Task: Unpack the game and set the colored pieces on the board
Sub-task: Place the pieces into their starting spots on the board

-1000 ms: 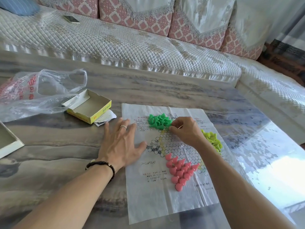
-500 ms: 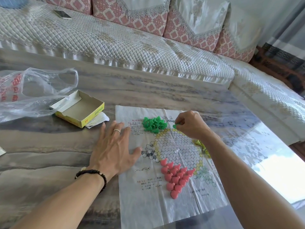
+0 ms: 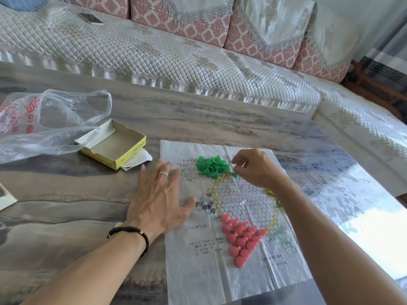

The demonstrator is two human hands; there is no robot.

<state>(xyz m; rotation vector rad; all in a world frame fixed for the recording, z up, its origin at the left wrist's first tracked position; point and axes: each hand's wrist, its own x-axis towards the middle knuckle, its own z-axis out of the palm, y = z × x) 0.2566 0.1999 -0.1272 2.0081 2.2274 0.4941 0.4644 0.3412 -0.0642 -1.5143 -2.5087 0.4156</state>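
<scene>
— What's furthest left on the table (image 3: 66, 208)?

— A crumpled clear plastic bag (image 3: 47, 124) with red print. Just beside it, and partly under its edge, sits the open yellow box (image 3: 114, 147), empty inside, with a folded slip of paper (image 3: 137, 161) poking out from beneath its right side.

— And your left hand?

— My left hand (image 3: 161, 199) lies flat, fingers spread wide, palm down. It straddles the left edge of the board (image 3: 222, 276), the thin printed sheet, with the thumb resting on the sheet and the fingers partly on the bare table. It grips nothing; it only presses. There's a ring on one finger and a dark bead bracelet (image 3: 130, 233) at the wrist.

— Where are the pieces?

— The green pieces (image 3: 211, 167) are bunched in a loose heap at the far end of the board, not lined up on the circles. One single green piece (image 3: 235, 175) sits apart from the heap, just beside it on the right. The pink pieces (image 3: 241, 239) are packed in a tidy triangle at the near end. A few yellow pieces (image 3: 269, 191) show past my right forearm; most are hidden.

— Your right hand?

— My right hand (image 3: 256, 168) hovers just above that single green piece, thumb and forefinger pinched close together. Whether they hold anything, I cannot tell.
</scene>
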